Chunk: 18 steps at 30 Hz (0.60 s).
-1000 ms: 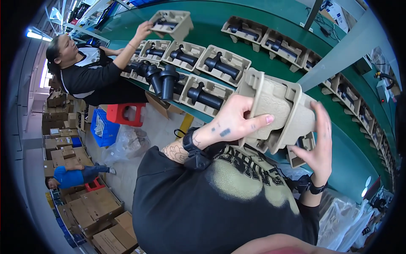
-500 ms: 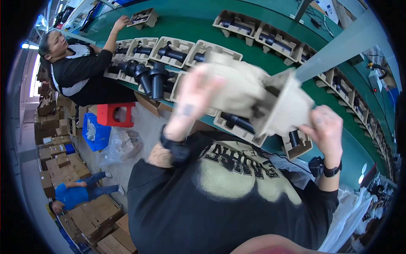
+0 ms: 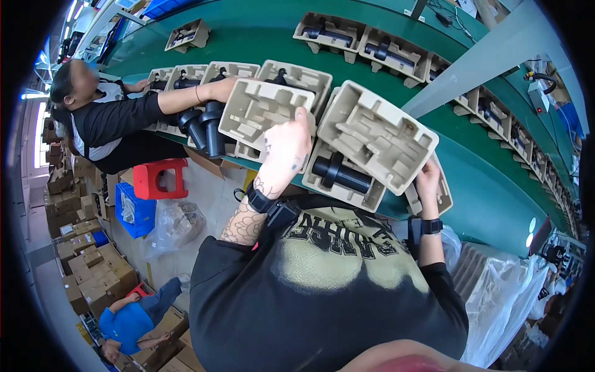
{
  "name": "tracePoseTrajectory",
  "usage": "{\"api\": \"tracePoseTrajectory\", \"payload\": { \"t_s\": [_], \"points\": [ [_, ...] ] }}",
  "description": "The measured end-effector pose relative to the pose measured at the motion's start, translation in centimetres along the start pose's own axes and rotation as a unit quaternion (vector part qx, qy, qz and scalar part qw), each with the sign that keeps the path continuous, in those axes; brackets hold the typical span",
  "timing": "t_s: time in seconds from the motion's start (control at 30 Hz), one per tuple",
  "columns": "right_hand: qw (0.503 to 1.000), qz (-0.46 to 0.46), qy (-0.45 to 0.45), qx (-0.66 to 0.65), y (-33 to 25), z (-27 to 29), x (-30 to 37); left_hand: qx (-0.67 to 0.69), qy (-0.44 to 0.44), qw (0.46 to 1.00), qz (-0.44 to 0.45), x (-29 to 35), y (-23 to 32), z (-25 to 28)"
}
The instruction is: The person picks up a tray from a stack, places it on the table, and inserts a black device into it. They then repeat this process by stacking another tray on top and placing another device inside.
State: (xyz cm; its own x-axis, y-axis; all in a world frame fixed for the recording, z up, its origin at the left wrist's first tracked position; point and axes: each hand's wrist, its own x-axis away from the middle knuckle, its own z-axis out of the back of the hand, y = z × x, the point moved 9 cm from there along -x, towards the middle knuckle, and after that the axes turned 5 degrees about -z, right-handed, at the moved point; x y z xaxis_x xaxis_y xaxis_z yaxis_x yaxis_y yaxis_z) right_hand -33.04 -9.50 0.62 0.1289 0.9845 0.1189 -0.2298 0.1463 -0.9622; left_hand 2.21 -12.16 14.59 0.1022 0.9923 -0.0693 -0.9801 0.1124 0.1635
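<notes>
My left hand (image 3: 288, 141) is closed on the near right edge of an empty beige moulded-pulp tray (image 3: 248, 124), its thumb lying over the rim. A second empty pulp tray (image 3: 378, 139) tilts to the right of it, and my right hand (image 3: 427, 180) grips this one at its lower right corner. Under it, partly covered, a pulp tray (image 3: 315, 186) holds a black ribbed cylinder with a collar (image 3: 353, 178). Another pulp tray (image 3: 444, 197) shows partly behind my right hand.
At left, a co-worker's hand (image 3: 223, 90) reaches to the far edge of my left tray. Black cylindrical parts (image 3: 212, 130) lie beside it. Filled trays (image 3: 396, 56) line the green bench (image 3: 260, 43). A grey post (image 3: 471, 62) slants at right; a red stool (image 3: 161, 178) stands at left.
The blurred bunch of trays between my hands is now two separate trays, one in each hand. My right hand has moved left. The co-worker's arm has come over toward my left tray.
</notes>
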Motion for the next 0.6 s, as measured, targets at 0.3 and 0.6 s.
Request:
{"api": "tracePoseTrajectory", "payload": {
  "t_s": [0.3,0.6],
  "points": [
    [0.996,0.023,0.073,0.042,-9.2,-0.7,-2.0,0.033,-0.052,0.995,-0.073,1.5,0.9,-6.1],
    [0.948,0.109,0.024,0.298,-10.8,-2.6,-3.3,0.200,0.165,0.965,-0.050,3.8,-9.3,5.8]
  ]
}}
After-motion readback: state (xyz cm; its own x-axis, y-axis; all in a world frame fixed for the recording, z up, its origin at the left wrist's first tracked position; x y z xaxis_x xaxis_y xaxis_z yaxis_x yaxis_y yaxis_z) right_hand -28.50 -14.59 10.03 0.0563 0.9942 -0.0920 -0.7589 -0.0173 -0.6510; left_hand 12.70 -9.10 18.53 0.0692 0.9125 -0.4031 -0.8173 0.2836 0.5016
